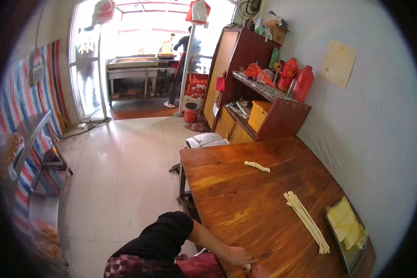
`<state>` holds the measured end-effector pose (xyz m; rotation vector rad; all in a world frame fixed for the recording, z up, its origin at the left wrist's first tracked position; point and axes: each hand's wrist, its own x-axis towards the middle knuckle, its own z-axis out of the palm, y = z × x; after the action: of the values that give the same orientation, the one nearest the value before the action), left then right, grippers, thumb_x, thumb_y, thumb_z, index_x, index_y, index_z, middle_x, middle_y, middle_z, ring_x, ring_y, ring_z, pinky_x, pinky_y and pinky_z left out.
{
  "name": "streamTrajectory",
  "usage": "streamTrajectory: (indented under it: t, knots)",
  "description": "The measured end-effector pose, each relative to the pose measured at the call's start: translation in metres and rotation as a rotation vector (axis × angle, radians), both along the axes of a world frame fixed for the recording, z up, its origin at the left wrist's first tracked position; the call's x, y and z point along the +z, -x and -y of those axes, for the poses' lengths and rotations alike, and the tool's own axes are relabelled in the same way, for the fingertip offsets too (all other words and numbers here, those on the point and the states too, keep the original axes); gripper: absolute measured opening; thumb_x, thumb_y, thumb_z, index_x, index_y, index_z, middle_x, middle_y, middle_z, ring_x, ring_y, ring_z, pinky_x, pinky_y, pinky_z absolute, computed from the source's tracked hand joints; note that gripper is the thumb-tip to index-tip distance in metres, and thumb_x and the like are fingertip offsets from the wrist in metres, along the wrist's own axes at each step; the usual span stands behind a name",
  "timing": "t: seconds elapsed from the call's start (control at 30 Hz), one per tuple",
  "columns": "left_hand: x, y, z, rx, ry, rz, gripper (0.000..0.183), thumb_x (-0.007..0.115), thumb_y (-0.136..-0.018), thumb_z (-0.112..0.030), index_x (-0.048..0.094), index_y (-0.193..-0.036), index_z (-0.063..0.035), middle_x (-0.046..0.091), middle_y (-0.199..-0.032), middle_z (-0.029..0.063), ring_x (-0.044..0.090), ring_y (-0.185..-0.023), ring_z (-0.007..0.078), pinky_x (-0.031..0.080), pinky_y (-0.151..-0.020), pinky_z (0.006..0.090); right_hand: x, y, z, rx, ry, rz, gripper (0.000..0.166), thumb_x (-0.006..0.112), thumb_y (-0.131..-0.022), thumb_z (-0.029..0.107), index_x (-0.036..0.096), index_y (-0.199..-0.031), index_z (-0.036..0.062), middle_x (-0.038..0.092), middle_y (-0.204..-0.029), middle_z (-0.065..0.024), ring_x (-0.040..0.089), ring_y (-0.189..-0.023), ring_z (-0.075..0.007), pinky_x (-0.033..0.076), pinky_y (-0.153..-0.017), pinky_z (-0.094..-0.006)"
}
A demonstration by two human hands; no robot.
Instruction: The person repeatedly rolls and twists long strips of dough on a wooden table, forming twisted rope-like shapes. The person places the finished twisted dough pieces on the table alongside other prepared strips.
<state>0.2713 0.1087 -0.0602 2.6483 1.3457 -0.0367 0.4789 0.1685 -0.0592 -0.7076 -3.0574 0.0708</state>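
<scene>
At the near edge of the wooden table (229, 194), my left hand (235, 255) bends over a small piece of pale dough (248, 267), most of which its fingers cover. My right hand (260, 271) meets the left fingertips there, cut off by the bottom of the view. Its grip is hidden. To the right lies a bundle of several long dough strips (307, 222), side by side. One short twisted dough piece (257, 166) rests alone farther back on the tabletop.
A metal tray (345, 255) with yellowish slabs (345, 222) in plastic stands by the wall. Behind the table is a cabinet shelf (285, 118) with red thermos flasks (303, 83). A person (181, 59) stands at a far counter (132, 64). A metal stand (31, 139) is at left.
</scene>
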Motion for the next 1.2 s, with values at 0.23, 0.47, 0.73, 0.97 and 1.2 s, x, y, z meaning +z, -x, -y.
streamTrajectory:
  t: [0.23, 0.47, 0.73, 0.97, 1.2]
  knots:
    - [0.012, -0.016, -0.001, -0.046, -0.095, 0.047, 0.077, 0.048, -0.091, -0.042, 0.016, -0.146, 0.0011, 0.053, -0.113, 0.0152, 0.056, -0.095, 0.0316, 0.051, -0.073, 0.0407, 0.066, -0.015, 0.013, -0.11, 0.195, 0.088, 0.064, 0.07, -0.077, 0.028, 0.045, -0.129, 0.0011, 0.06, -0.098, -0.0208, 0.058, -0.078, -0.0389, 0.048, -0.066, -0.0492]
    - [0.039, -0.032, 0.001, -0.036, -0.016, 0.03, 0.078, 0.048, -0.092, -0.038, 0.008, -0.147, 0.0004, 0.051, -0.117, 0.0159, 0.056, -0.103, 0.031, 0.05, -0.077, 0.0407, 0.026, -0.056, 0.011, 0.13, -0.104, -0.089, 0.055, 0.065, -0.084, 0.031, 0.049, -0.128, 0.0019, 0.054, -0.12, -0.0231, 0.056, -0.094, -0.0389, 0.047, -0.075, -0.0486]
    - [0.035, -0.035, -0.001, -0.109, 0.014, 0.151, 0.07, 0.051, -0.09, -0.028, 0.017, -0.147, -0.0044, 0.051, -0.115, 0.0146, 0.058, -0.101, 0.0312, 0.054, -0.064, 0.0406, 0.074, -0.056, 0.026, -0.069, 0.05, 0.06, 0.064, 0.063, -0.084, 0.04, 0.046, -0.129, -0.0009, 0.056, -0.102, -0.0191, 0.061, -0.086, -0.0339, 0.051, -0.069, -0.042]
    - [0.038, 0.013, -0.016, 0.732, 0.242, 0.517, 0.031, 0.044, -0.095, -0.023, 0.051, -0.12, -0.005, 0.062, -0.11, 0.0115, 0.062, -0.099, 0.0259, 0.051, -0.081, 0.0421, 0.093, 0.024, -0.004, -0.103, 0.437, -0.552, 0.065, 0.061, -0.089, 0.029, 0.033, -0.142, 0.004, 0.051, -0.119, -0.0191, 0.055, -0.1, -0.0333, 0.047, -0.086, -0.0392]
    - [0.041, 0.155, -0.158, 1.418, -0.283, 1.251, 0.06, 0.041, -0.098, -0.041, 0.025, -0.143, -0.0054, 0.025, -0.148, 0.0133, 0.031, -0.133, 0.0293, 0.028, -0.108, 0.0403, 0.065, 0.003, -0.106, -0.354, 0.091, -0.732, 0.054, 0.065, -0.086, 0.021, 0.045, -0.131, -0.0008, 0.051, -0.121, -0.0191, 0.051, -0.108, -0.0349, 0.044, -0.091, -0.0406]
